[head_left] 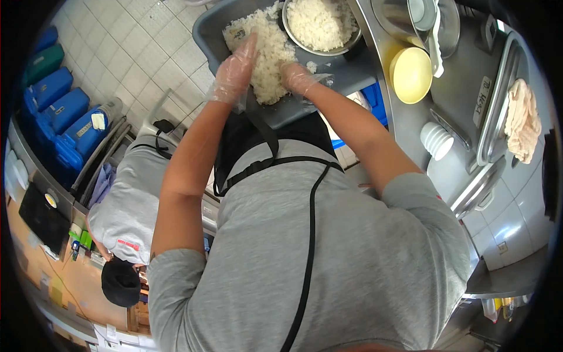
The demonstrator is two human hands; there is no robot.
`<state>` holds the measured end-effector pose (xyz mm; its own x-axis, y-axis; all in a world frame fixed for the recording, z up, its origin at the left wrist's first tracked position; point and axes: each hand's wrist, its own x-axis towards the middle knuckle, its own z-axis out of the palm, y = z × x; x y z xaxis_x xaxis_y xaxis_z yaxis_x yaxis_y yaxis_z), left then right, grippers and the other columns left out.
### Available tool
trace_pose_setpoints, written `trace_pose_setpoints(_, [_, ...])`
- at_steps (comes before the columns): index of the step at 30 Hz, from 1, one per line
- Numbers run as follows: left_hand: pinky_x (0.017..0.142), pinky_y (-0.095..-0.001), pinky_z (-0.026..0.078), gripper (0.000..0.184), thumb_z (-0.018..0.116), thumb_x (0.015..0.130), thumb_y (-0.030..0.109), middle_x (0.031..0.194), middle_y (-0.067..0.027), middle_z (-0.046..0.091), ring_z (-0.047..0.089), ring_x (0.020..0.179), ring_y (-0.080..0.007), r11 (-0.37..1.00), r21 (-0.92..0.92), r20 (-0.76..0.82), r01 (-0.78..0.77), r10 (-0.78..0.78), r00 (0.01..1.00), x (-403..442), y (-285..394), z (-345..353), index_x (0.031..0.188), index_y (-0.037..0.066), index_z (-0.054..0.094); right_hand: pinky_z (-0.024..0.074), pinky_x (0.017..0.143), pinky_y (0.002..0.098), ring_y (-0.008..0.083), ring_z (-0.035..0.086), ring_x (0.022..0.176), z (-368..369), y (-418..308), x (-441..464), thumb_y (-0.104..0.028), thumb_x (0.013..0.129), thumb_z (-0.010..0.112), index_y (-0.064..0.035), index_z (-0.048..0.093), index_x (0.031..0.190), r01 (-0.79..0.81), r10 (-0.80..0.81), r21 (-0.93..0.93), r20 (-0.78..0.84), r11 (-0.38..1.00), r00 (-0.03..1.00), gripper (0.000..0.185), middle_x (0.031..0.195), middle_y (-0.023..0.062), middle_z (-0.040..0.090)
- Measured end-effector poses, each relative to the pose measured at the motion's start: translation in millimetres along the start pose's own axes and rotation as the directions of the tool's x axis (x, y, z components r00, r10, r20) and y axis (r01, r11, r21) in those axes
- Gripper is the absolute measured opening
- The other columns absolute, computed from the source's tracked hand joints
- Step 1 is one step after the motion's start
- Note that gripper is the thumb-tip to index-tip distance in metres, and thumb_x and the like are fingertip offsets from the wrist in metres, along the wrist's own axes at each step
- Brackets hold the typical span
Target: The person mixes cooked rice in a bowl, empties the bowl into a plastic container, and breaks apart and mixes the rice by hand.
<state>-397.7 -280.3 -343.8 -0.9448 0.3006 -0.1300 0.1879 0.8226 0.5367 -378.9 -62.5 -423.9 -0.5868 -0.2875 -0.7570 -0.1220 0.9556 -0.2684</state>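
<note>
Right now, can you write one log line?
left hand: on rice | right hand: at rice's edge | rice: in grey tub | metal bowl: rice-filled, same tub

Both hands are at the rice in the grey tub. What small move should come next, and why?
Probably the right hand should nudge the small loose clump toward the rice pile: the clump sits apart from the pile on the floor of the grey tub, right beside that hand.

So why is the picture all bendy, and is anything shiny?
In the head view, the wide lens seems to curve the blue bins' side of the room; the edges fade to black; bright glare shines on the wall tiles.
</note>
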Motion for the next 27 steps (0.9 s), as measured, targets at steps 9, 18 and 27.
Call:
trace_pose_setpoints(9, [0.074,-0.0460,0.060,0.041,0.063,0.100,0.029,0.116,-0.0181,0.068,0.071,0.088,-0.0379,0.999,-0.019,-0.132,-0.034,0.031,0.991,-1,5,-7,0.133,0.007,0.052,0.0554,0.086,0.0535,0.0438,0.071,0.094,-31,24,-27,-0.009,0.085,0.060,-0.0031,0.070,0.113,0.169,-0.163,0.019,-0.172,0.985,0.971,0.031,0.094,0.0258,0.073])
trace_pose_setpoints(18, [0.080,-0.0464,0.058,0.034,0.068,0.096,0.023,0.108,-0.0190,0.072,0.070,0.094,-0.0380,0.995,-0.093,-0.118,0.027,-0.037,0.992,1,11,-12,0.126,0.007,0.061,0.0547,0.089,0.0529,0.0449,0.068,0.103,-47,-11,-47,-0.007,0.085,0.059,-0.0113,0.054,0.140,0.103,-0.046,0.104,-0.448,0.989,0.893,0.055,0.097,0.0207,0.071])
trace_pose_setpoints(27, [0.077,-0.0477,0.058,0.029,0.067,0.096,0.024,0.106,-0.0176,0.072,0.070,0.091,-0.0386,0.996,-0.075,-0.101,0.042,-0.049,0.994,5,17,-19,0.119,0.009,0.064,0.0524,0.100,0.0475,0.0357,0.059,0.124,-12,-55,-36,-0.024,0.083,0.071,-0.0114,0.064,0.133,0.228,-0.160,-0.190,0.320,0.955,0.934,0.051,0.136,0.0246,0.056])
